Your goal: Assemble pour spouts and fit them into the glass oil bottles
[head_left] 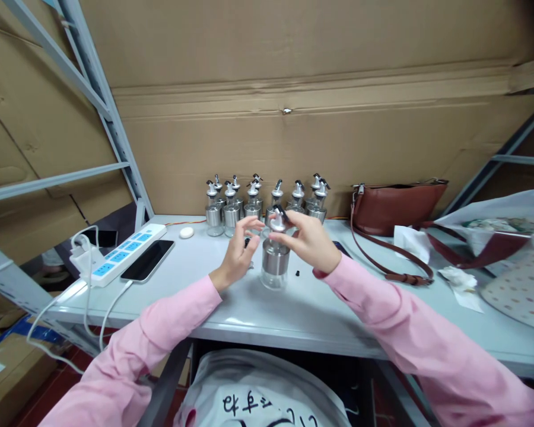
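A glass oil bottle (275, 264) with a steel band stands upright on the grey table (258, 308) in front of me. My right hand (309, 240) pinches the spout cap (277, 220) on top of this bottle. My left hand (239, 252) hovers just left of the bottle, fingers curled, thumb and forefinger close together near a small dark part that I cannot make out. Behind them stands a group of several matching bottles (262, 201) against the cardboard wall. A tiny black piece (297, 273) lies on the table right of the bottle.
A white power strip (127, 252) and a black phone (148, 260) lie at the left, with cables hanging off the edge. A brown handbag (394, 207) with a long strap, crumpled tissues (460, 281) and a dotted bag (518, 284) sit at the right. A small white oval object (186, 232) rests near the bottles.
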### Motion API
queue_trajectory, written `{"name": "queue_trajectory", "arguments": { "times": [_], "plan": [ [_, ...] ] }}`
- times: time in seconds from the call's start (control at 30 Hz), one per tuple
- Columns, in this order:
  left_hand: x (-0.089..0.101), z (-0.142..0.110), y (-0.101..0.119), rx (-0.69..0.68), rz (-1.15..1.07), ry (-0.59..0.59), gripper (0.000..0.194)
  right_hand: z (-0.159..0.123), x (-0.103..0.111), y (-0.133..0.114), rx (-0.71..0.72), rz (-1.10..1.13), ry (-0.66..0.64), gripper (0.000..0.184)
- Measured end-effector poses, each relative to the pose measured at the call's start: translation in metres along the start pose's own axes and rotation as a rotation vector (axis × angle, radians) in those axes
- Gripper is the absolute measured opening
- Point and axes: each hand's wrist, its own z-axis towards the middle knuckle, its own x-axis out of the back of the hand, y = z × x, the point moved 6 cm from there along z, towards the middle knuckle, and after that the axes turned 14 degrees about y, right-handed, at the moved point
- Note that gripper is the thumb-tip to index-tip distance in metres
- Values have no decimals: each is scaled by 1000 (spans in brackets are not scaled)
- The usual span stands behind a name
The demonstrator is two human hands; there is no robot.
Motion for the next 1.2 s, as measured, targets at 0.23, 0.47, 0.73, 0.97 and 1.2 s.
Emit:
{"name": "queue_trajectory", "arguments": {
  "times": [0.23,0.47,0.73,0.97,1.2],
  "plan": [
    [20,3,-55,262,336,-31,22,50,6,40,-99,-92,108,32],
    [19,-16,-88,454,344,-158,29,59,-21,74,-161,-207,75,30],
    [17,-13,-73,313,404,-158,32,73,-44,108,-181,-264,20,29],
    [12,-18,-78,370,389,-212,32,68,-59,127,-267,-306,44,28],
    [15,-18,-83,373,382,-167,30,65,-66,139,-330,-323,70,33]
  ]
}}
